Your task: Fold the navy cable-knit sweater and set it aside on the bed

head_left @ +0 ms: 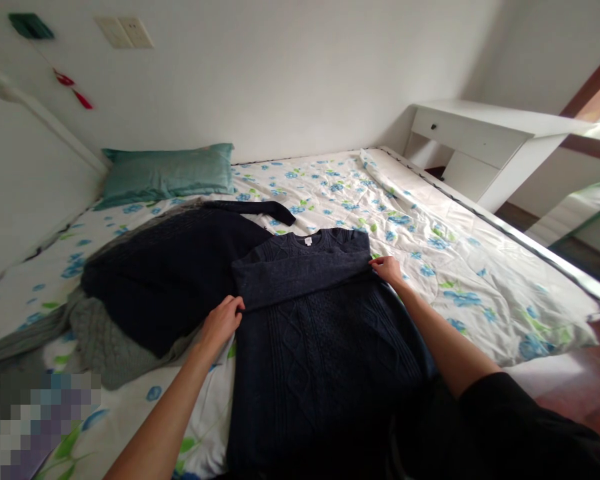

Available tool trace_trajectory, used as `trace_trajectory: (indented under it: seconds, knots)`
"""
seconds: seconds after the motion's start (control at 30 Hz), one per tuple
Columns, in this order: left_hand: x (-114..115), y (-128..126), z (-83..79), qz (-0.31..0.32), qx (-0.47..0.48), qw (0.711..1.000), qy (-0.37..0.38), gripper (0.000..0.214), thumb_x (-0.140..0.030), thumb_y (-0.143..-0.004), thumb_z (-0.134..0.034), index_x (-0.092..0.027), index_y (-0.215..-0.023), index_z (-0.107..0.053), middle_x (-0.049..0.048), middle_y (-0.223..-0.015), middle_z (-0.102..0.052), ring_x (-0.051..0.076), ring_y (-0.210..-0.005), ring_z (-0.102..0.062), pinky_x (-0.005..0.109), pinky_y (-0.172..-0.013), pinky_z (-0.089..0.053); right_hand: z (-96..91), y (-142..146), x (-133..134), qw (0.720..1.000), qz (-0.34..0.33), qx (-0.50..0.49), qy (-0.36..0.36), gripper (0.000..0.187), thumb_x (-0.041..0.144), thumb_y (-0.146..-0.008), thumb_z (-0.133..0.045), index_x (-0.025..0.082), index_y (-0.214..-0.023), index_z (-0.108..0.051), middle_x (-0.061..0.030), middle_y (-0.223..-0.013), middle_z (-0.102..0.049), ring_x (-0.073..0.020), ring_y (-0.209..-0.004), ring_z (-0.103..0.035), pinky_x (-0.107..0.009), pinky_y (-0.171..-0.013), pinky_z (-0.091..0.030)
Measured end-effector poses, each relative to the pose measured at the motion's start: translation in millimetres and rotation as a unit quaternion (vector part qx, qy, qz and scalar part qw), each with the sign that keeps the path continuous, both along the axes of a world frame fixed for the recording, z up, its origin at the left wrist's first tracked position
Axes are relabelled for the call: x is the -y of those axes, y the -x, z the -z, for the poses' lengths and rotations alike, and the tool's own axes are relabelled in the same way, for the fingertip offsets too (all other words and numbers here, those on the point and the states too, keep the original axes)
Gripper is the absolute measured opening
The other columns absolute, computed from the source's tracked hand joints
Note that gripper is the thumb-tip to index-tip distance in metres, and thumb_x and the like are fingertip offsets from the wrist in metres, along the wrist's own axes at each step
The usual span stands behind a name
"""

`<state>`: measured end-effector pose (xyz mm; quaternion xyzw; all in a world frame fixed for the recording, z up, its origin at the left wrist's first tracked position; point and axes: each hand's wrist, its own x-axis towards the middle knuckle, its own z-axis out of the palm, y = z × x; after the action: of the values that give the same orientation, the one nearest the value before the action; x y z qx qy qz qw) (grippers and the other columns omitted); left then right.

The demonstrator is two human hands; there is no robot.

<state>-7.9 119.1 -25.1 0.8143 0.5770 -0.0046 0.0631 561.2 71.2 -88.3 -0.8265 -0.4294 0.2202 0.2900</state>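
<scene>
A dark navy cable-knit sweater [320, 340] lies flat on the bed, neck label toward the wall. One sleeve [300, 277] is folded across its chest. My left hand [223, 321] pinches the cuff end of that sleeve at the sweater's left edge. My right hand [389, 269] presses fingertips on the sleeve's fold at the right shoulder edge.
A second dark garment [175, 273] lies piled left of the sweater on top of a grey knit [100, 343]. The bed sheet [455, 267] is white with blue flowers. A teal pillow [167, 175] rests by the wall. A white desk [485, 143] stands at the far right.
</scene>
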Motion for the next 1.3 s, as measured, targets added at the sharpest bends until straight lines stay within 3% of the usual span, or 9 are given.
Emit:
trace_trajectory:
  seconds: [0.13, 0.3, 0.47, 0.6, 0.73, 0.83, 1.0, 1.17, 1.3]
  knots:
    - [-4, -7, 0.6, -0.002, -0.005, 1.0, 0.014, 0.018, -0.022, -0.095, -0.061, -0.027, -0.106, -0.074, 0.0056, -0.121, -0.072, 0.024, -0.096, -0.071, 0.032, -0.081, -0.053, 6.4, -1, 6, 0.996, -0.06, 0.071, 0.006, 0.025, 0.018, -0.097, -0.072, 0.023, -0.109, -0.093, -0.0109, -0.111, -0.084, -0.0283, -0.108, -0.079, -0.039, -0.109, -0.058]
    - [-6, -12, 0.1, 0.071, 0.048, 0.996, 0.003, 0.022, -0.026, -0.094, -0.065, -0.028, -0.114, -0.075, 0.0077, -0.126, -0.072, 0.03, -0.117, -0.067, 0.038, -0.1, -0.056, 0.0, 12, 6, 0.968, -0.191, 0.152, -0.056, 0.034, 0.016, -0.094, -0.074, 0.022, -0.124, -0.089, -0.012, -0.13, -0.076, -0.0269, -0.121, -0.072, -0.037, -0.117, -0.053]
    - [-10, -7, 10.4, 0.019, 0.032, 0.999, 0.002, 0.015, -0.019, -0.091, -0.062, -0.026, -0.103, -0.068, 0.0064, -0.114, -0.066, 0.025, -0.101, -0.069, 0.034, -0.093, -0.054, 2.4, 34, 7, 0.938, -0.307, 0.162, -0.03, 0.046, 0.012, -0.09, -0.08, 0.025, -0.134, -0.087, -0.0113, -0.138, -0.074, -0.0284, -0.128, -0.069, -0.038, -0.12, -0.051]
    - [-19, 0, 19.2, 0.009, 0.049, 0.998, 0.027, 0.016, -0.015, -0.085, -0.061, -0.026, -0.095, -0.069, 0.0042, -0.104, -0.066, 0.022, -0.093, -0.07, 0.029, -0.085, -0.052, 7.2, 32, 6, 0.947, -0.287, 0.145, -0.011, 0.031, 0.026, -0.094, -0.086, 0.026, -0.125, -0.09, -0.01, -0.135, -0.077, -0.0272, -0.125, -0.072, -0.036, -0.118, -0.053]
    - [-32, 8, 22.2, -0.007, 0.088, 0.994, 0.062, 0.011, -0.036, -0.085, -0.072, -0.026, -0.088, -0.076, 0.0053, -0.098, -0.073, 0.025, -0.093, -0.074, 0.031, -0.086, -0.055, 8.5, 24, 2, 0.966, -0.233, 0.108, -0.005, 0.029, 0.053, -0.102, -0.082, 0.027, -0.109, -0.093, -0.0101, -0.121, -0.082, -0.0284, -0.115, -0.076, -0.035, -0.109, -0.057]
    - [-40, 16, 21.1, -0.027, 0.141, 0.983, 0.11, 0.033, -0.057, -0.088, -0.071, -0.027, -0.085, -0.082, 0.0069, -0.099, -0.082, 0.028, -0.097, -0.078, 0.033, -0.089, -0.057, 11.3, 22, 1, 0.973, -0.204, 0.111, 0.001, 0.026, 0.048, -0.106, -0.078, 0.027, -0.106, -0.093, -0.0106, -0.115, -0.084, -0.0286, -0.11, -0.077, -0.034, -0.103, -0.058]
    - [-41, 24, 22.8, -0.075, 0.203, 0.971, 0.103, 0.034, -0.053, -0.092, -0.061, -0.026, -0.096, -0.082, 0.0061, -0.106, -0.087, 0.028, -0.104, -0.081, 0.033, -0.097, -0.059, 22.1, 17, 2, 0.984, -0.148, 0.097, -0.02, 0.018, 0.037, -0.104, -0.077, 0.025, -0.108, -0.09, -0.0089, -0.114, -0.083, -0.0257, -0.109, -0.078, -0.033, -0.104, -0.057]
    - [-48, 21, 29.1, -0.105, 0.219, 0.97, 0.015, 0.033, -0.045, -0.092, -0.064, -0.023, -0.112, -0.079, 0.0083, -0.116, -0.084, 0.025, -0.096, -0.08, 0.034, -0.095, -0.062, 31.5, 0, 0, 0.999, 0.009, 0.031, 0.007, 0.038, 0.048, -0.099, -0.08, 0.021, -0.126, -0.081, -0.0106, -0.114, -0.083, -0.0285, -0.111, -0.078, -0.039, -0.104, -0.058]
    - [-68, 13, 32.7, -0.184, 0.266, 0.946, -0.027, 0.048, -0.044, -0.094, -0.071, -0.019, -0.135, -0.073, 0.0151, -0.134, -0.079, 0.024, -0.097, -0.079, 0.04, -0.098, -0.064, 36.4, -11, -7, 0.998, 0.025, -0.053, 0.031, 0.054, 0.06, -0.095, -0.084, 0.018, -0.128, -0.079, -0.0122, -0.106, -0.084, -0.0307, -0.109, -0.079, -0.04, -0.102, -0.059]
